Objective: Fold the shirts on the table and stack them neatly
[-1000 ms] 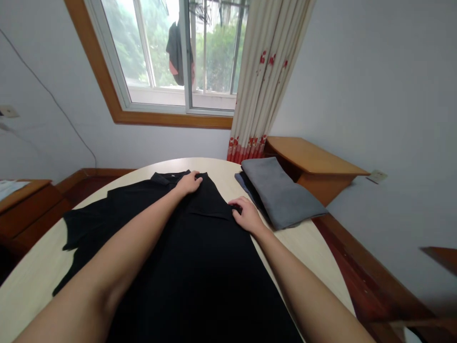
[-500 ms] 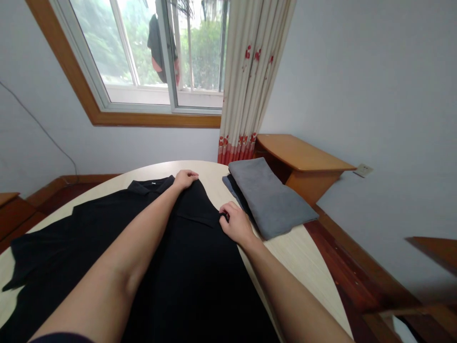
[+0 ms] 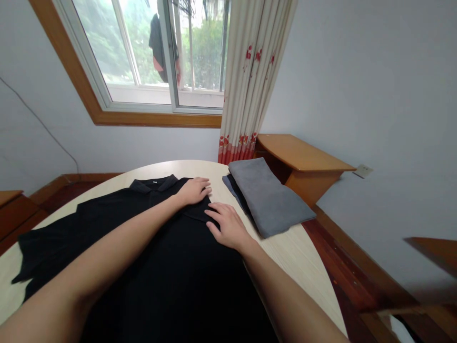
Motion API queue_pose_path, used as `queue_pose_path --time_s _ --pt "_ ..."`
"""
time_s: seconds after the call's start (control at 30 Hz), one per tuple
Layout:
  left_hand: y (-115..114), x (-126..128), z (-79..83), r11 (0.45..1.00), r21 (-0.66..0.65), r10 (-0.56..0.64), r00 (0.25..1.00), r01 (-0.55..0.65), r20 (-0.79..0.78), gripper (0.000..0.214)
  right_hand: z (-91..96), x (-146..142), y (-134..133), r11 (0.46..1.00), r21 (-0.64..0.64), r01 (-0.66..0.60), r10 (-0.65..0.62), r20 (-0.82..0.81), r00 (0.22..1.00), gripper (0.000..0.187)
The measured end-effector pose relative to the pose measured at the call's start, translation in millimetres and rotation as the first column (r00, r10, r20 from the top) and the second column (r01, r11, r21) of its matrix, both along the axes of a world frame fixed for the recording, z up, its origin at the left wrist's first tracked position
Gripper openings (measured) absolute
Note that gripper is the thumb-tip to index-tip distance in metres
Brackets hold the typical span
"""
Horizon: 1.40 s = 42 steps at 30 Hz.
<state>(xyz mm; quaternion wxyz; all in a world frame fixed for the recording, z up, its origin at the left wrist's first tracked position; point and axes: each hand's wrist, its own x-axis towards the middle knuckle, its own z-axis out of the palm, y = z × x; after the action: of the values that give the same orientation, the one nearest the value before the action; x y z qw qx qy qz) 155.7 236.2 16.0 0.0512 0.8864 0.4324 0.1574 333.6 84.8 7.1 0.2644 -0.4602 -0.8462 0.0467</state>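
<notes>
One black polo shirt point(image 3: 143, 247) lies on the single counter point(image 3: 296, 257). Two folded pieces are stacked at the counter's right edge: one grey garment point(image 3: 271, 195) over one dark blue garment point(image 3: 230, 185). Two hands show: left hand point(image 3: 194, 190), right hand point(image 3: 226, 226).

Shirt point(image 3: 153, 267): hem was cut off by the bottom edge; parts lay hidden under both forearms, the left hand point(image 3: 194, 190) and the right hand point(image 3: 226, 226).
Collar label point(image 3: 153, 181): too small to read.
Dark cloth point(image 3: 231, 187): was mostly hidden beneath the grey cloth point(image 3: 269, 200); its kind could not be told.
Window point(image 3: 167, 52): top was cut off.
Cabinet point(image 3: 10, 212): was cut by the left edge.
</notes>
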Motion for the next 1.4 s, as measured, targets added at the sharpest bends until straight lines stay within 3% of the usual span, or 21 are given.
queue_pose_path --time_s 0.07,0.17,0.63,0.73,0.87,0.97,1.03,1.1,1.2,1.27,1.4 --pt "-17 -2 -7.0 0.997 -0.029 -0.075 0.988 0.072 -0.135 0.052 -2.6 -4 -2 0.996 -0.068 -0.053 0.056 0.04 0.998 0.043" --pt "-27 -7 -17.9 0.992 -0.124 -0.042 0.976 0.016 -0.212 0.063 -4.9 -8 -4 0.985 -0.166 -0.054 0.068 0.085 0.994 0.052" --pt "22 5 -22.8 0.98 -0.099 0.152 0.967 -0.175 -0.204 0.071 -4.1 -7 -3 0.971 -0.234 -0.054 0.077 0.09 0.993 0.056" --pt "23 13 -19.3 0.968 -0.086 0.21 0.949 -0.236 -0.234 0.072 -6.3 -6 -2 0.973 -0.225 -0.057 0.079 0.092 0.993 0.056" --pt "7 9 -10.9 0.941 -0.06 0.31 0.922 -0.332 -0.232 0.072 -9.8 -4 0 0.974 -0.218 -0.061 0.088 0.117 0.989 0.058" --pt "-13 -32 -4.8 0.924 -0.024 0.368 0.906 -0.381 -0.207 0.071 -12.3 -3 2 0.976 -0.206 -0.071 0.098 0.122 0.988 0.059" --pt "-29 -81 -1.0 0.903 0.008 0.419 0.88 -0.429 -0.222 0.071 -14.3 -2 3 0.977 -0.198 -0.079 0.105 0.121 0.987 0.06" --pt "-48 -144 2.1 0.845 0.026 0.522 0.814 -0.534 -0.256 0.07 -17.2 0 5 0.979 -0.185 -0.085 0.108 0.122 0.987 0.06" --pt "-87 -239 2.6 0.685 0.07 0.712 0.645 -0.725 -0.278 0.07 -23.5 1 10 0.984 -0.153 -0.092 0.111 0.12 0.987 0.06" --pt "-118 -289 -1.7 0.561 0.081 0.81 0.526 -0.824 -0.261 0.072 -28.0 2 13 0.987 -0.128 -0.099 0.114 0.117 0.987 0.059" --pt "-171 -345 -17.2 0.273 -0.012 0.941 0.27 -0.962 -0.203 0.08 -34.7 4 18 0.992 -0.069 -0.11 0.117 0.111 0.987 0.058"
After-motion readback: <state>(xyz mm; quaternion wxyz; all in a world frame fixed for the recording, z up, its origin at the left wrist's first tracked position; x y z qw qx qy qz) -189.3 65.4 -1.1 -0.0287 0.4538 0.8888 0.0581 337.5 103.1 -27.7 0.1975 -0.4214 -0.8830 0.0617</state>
